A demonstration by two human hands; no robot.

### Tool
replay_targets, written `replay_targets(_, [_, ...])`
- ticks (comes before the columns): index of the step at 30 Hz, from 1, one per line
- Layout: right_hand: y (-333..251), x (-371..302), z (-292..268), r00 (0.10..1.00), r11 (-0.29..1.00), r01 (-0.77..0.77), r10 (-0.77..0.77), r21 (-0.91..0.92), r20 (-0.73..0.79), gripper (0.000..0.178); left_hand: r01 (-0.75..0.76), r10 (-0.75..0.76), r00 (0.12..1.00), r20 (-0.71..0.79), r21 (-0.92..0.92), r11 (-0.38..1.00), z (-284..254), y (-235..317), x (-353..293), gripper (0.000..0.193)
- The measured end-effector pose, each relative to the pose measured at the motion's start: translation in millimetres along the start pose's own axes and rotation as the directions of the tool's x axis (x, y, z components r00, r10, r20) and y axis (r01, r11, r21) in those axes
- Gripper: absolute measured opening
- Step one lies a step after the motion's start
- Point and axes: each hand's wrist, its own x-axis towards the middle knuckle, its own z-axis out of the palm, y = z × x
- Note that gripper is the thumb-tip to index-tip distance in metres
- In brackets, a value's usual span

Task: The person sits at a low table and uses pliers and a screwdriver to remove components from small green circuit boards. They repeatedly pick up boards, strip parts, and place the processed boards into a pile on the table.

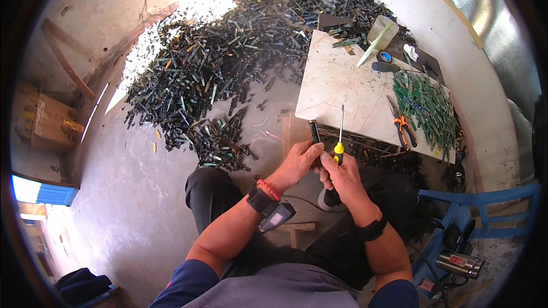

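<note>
In front of my lap, my left hand [299,163] is closed around a slim black stick-like piece [314,131], whose upper end points away from me. Close beside it, my right hand [345,181] grips a screwdriver [339,149] with a yellow and black handle, its thin shaft pointing up and away. The thumbs nearly meet, and the fingers hide the lower part of the black piece. Just beyond both hands is the near edge of a pale board [331,82]. On it lie orange-handled pliers [403,131] and a heap of narrow green circuit-board strips [425,108].
A large heap of similar black pieces [211,74] covers the floor ahead. The board also carries a clear container [382,31], blue tape [385,57] and a dark-handled screwdriver [387,67]. A blue chair [476,199] and metal flask [460,263] stand right; a hammer [292,227] lies between my legs.
</note>
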Motion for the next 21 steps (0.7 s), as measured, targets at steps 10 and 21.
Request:
replay_targets(10, [-16.3,-13.4,-16.2,0.986,0.951,-0.083,0.122,0.299,-0.114,0.024,0.088,-0.027,0.994,0.110,-0.596,0.798,-6.7,11.6,0.6,0.033])
replay_targets(21, [-19.3,-27.3,-34.7,0.997,0.997,-0.066,0.064,-0.044,-0.042,0.026,0.143,0.035,0.975,0.220,-0.741,0.656,-13.5,8.0,3.5,0.035])
